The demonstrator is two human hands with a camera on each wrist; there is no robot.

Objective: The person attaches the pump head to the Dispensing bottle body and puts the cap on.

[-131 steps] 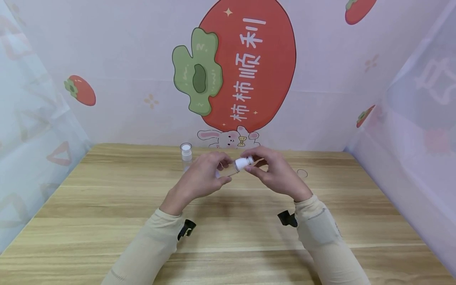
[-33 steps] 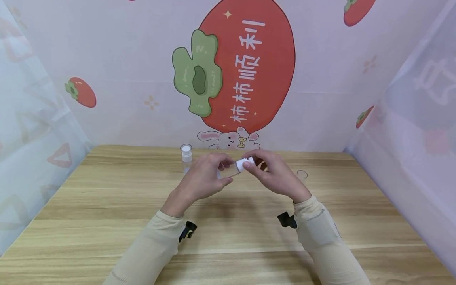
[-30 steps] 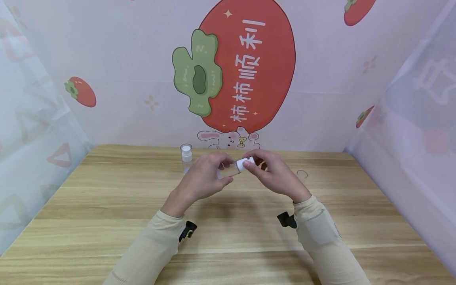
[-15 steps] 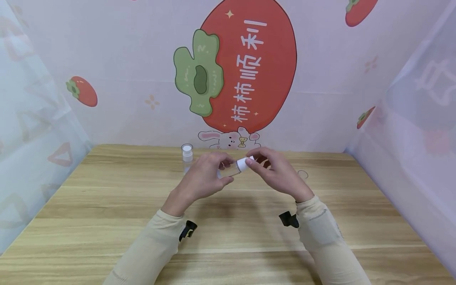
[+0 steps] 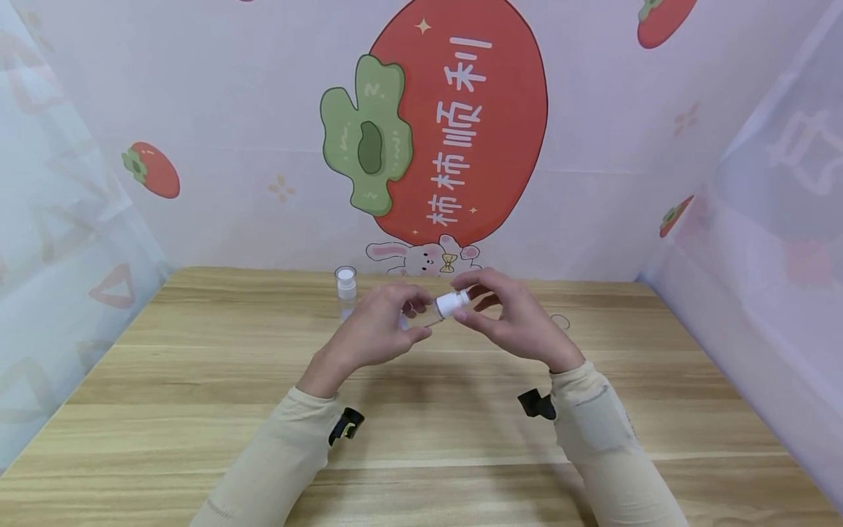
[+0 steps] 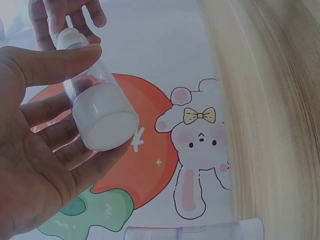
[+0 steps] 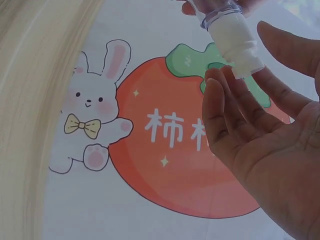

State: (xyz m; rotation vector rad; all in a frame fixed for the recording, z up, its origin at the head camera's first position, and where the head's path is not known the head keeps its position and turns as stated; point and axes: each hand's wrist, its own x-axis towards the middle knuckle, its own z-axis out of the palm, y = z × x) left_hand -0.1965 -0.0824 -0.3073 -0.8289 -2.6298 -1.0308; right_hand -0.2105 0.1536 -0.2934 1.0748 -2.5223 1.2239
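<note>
My left hand grips a small clear spray bottle by its body, thumb on one side and fingers on the other. The bottle is tilted, its white pump top pointing right, toward my right hand. What looks like the white base faces the left wrist camera. My right hand is spread around the pump top. In the right wrist view its thumb stands clear of the white top, while the fingertips are close to it; whether they touch, I cannot tell.
A second clear bottle with a white pump and a clear cover stands on the wooden table, behind my left hand. A thin round outline lies right of my right hand. A printed cloth wall rises behind the table.
Half a second ago my right thumb lay against the white pump top; now it is drawn off and the fingers are spread. The left hand and bottle have barely moved.
</note>
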